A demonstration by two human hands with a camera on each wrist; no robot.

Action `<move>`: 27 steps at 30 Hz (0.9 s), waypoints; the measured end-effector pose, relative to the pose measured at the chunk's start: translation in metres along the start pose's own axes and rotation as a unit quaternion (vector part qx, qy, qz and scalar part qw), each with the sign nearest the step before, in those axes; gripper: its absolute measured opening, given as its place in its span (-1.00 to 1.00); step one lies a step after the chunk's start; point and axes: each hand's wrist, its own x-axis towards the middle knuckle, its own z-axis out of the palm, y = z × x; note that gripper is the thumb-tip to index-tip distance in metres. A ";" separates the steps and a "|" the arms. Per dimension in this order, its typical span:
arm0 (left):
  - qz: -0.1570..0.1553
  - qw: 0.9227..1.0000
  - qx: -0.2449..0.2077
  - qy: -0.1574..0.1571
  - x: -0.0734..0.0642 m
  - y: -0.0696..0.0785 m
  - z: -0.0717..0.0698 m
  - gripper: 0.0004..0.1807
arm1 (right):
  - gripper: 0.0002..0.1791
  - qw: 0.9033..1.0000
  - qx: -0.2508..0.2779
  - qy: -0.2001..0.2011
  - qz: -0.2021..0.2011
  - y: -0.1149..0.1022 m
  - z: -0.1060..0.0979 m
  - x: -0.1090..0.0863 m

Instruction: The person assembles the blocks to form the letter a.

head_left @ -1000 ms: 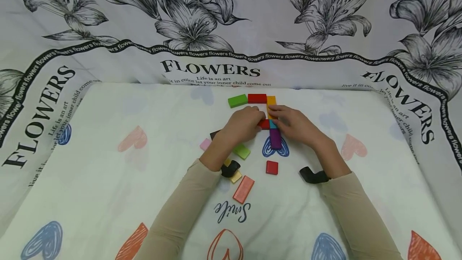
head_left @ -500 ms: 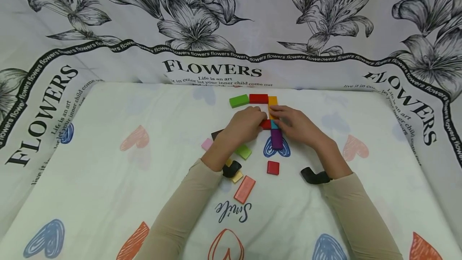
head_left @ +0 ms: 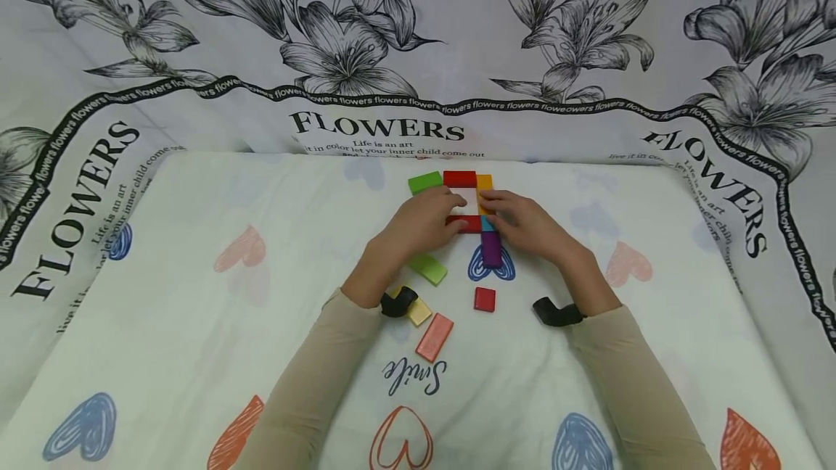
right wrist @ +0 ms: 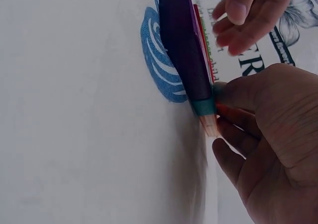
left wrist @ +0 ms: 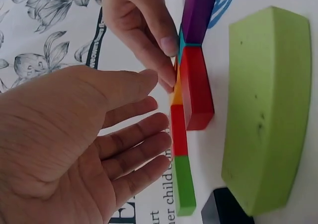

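Grip of the left hand (head_left: 423, 222) is released, fingers loosely parted, beyond the purple block (head_left: 491, 249) and to its left. The right hand (head_left: 535, 227) lies just right of that block's far end, fingertips on the yellow block (head_left: 484, 181); whether it pinches, I cannot tell. Everything rests on a white, heart-printed desk (head_left: 522, 376). Beyond the purple block, the yellow block points away, its far end meeting the far red block (head_left: 460, 179), which has a green block (head_left: 424, 182) at its left. The near red block (head_left: 466, 224) sits just beyond the purple block, to the left. A light green block (head_left: 428, 270) lies left of the purple block; a coral block (head_left: 434, 337), nearer the person and left. Straight in front is a small red block (head_left: 484, 299). Smallest, a turquoise block (head_left: 488, 223) touches the purple block's far end, the right thumb against it.
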 end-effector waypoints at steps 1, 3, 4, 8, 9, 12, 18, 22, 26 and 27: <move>-0.002 1.000 -0.006 0.000 -0.002 -0.002 0.000 -0.54 | -0.48 1.000 0.000 -0.001 -0.001 0.000 0.001 0.001; -0.010 1.000 -0.009 0.002 -0.007 -0.007 0.000 -0.55 | -0.48 1.000 -0.004 -0.003 -0.006 0.000 0.003 0.003; -0.019 1.000 -0.010 0.004 -0.011 -0.009 -0.001 -0.56 | -0.49 1.000 -0.007 -0.004 -0.008 -0.001 0.003 0.003; -0.051 0.999 -0.013 0.001 -0.025 -0.011 -0.006 -0.55 | -0.49 1.000 -0.030 -0.004 -0.005 -0.002 0.003 0.004; -0.057 0.998 -0.016 -0.002 -0.028 -0.011 -0.007 -0.54 | -0.50 0.999 -0.034 -0.002 0.000 -0.002 0.003 0.003; -0.069 0.997 -0.021 -0.010 -0.039 -0.009 -0.010 -0.51 | -0.50 0.999 -0.037 -0.002 0.010 -0.003 0.002 0.001; -0.086 0.996 -0.015 0.000 -0.060 -0.024 -0.016 -0.49 | -0.48 0.999 -0.032 -0.017 0.012 -0.008 0.002 0.008; -0.083 0.996 -0.020 -0.012 -0.068 -0.033 -0.013 -0.49 | -0.48 0.999 -0.038 -0.011 0.015 -0.005 0.003 0.007; -0.071 0.997 -0.017 -0.011 -0.069 -0.035 -0.013 -0.49 | -0.49 0.999 -0.045 -0.001 0.014 -0.002 0.002 0.004; -0.067 0.998 -0.016 -0.011 -0.068 -0.035 -0.014 -0.49 | -0.49 0.999 -0.047 0.001 0.015 -0.001 0.001 0.002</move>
